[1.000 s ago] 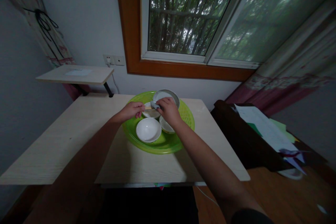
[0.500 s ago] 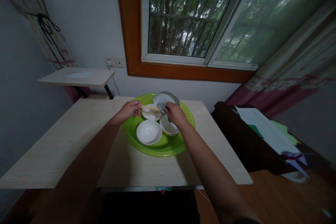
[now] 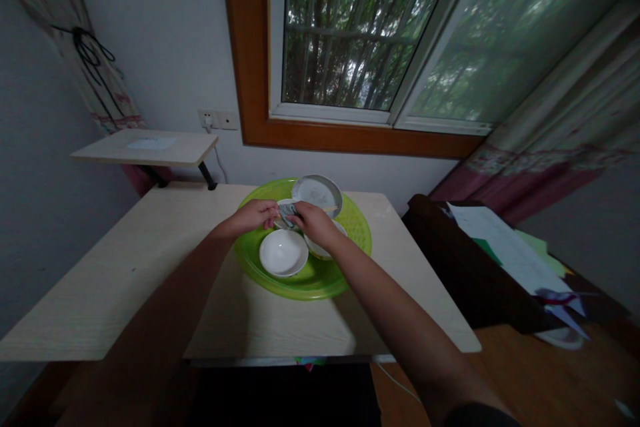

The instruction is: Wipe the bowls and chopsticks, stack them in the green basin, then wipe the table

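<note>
Over the green basin (image 3: 310, 288), my left hand (image 3: 253, 215) is closed on one end of the wooden chopsticks. My right hand (image 3: 314, 220) grips a grey cloth (image 3: 289, 213) wrapped around them, close to my left fingers. A light chopstick end (image 3: 330, 209) pokes out to the right, past my right hand. Below my hands a white bowl (image 3: 283, 253) sits in the basin. Another bowl (image 3: 327, 250) is partly covered by my right hand, and a third (image 3: 283, 222) lies mostly behind my fingers. At the back rests a larger grey-white dish (image 3: 315, 192).
The basin stands on a pale wooden table (image 3: 150, 267) against the wall under a window (image 3: 350, 27). A small raised shelf (image 3: 150, 147) with a paper is at the back left. Right of the table, papers (image 3: 510, 247) lie on a dark brown piece of furniture (image 3: 450, 267).
My right hand has slid left along the chopsticks with the cloth, up to my left hand. The far chopstick end now shows on the right. The bowls have stayed put.
</note>
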The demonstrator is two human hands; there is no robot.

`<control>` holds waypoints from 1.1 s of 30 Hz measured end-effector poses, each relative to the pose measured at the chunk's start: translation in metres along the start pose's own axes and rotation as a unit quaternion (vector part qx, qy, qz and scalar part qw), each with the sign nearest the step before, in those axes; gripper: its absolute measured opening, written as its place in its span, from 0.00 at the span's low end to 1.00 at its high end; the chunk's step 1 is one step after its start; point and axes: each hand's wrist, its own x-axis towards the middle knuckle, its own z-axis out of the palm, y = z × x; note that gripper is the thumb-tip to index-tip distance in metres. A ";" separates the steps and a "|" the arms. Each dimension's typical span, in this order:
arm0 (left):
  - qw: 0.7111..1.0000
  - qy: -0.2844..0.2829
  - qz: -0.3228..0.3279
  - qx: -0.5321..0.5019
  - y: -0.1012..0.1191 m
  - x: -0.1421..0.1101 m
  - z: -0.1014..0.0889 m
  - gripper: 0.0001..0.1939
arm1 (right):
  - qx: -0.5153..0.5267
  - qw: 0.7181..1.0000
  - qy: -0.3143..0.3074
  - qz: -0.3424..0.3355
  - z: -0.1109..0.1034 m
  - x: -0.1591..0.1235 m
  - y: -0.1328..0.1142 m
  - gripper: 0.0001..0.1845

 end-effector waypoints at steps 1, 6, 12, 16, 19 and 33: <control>1.000 0.003 0.001 0.005 0.000 0.000 0.000 0.14 | 0.007 1.000 -0.002 0.004 0.000 0.000 -0.001 0.06; 0.998 0.053 0.015 -0.020 -0.001 -0.002 -0.003 0.14 | 0.018 0.998 -0.042 0.043 -0.005 -0.004 0.009 0.06; 0.994 0.105 0.015 -0.014 -0.002 -0.003 -0.004 0.13 | 0.003 0.996 -0.068 0.049 -0.008 -0.010 0.019 0.07; 0.993 0.116 0.014 0.009 0.001 -0.004 -0.002 0.13 | 0.052 0.998 -0.039 0.015 -0.010 -0.012 0.012 0.11; 0.993 0.118 0.006 0.018 0.003 -0.003 -0.001 0.11 | 0.141 0.990 -0.008 -0.016 -0.012 -0.014 0.006 0.21; 0.994 0.084 0.026 -0.067 0.000 -0.002 0.001 0.08 | 0.152 0.987 0.046 0.020 -0.003 -0.004 0.008 0.10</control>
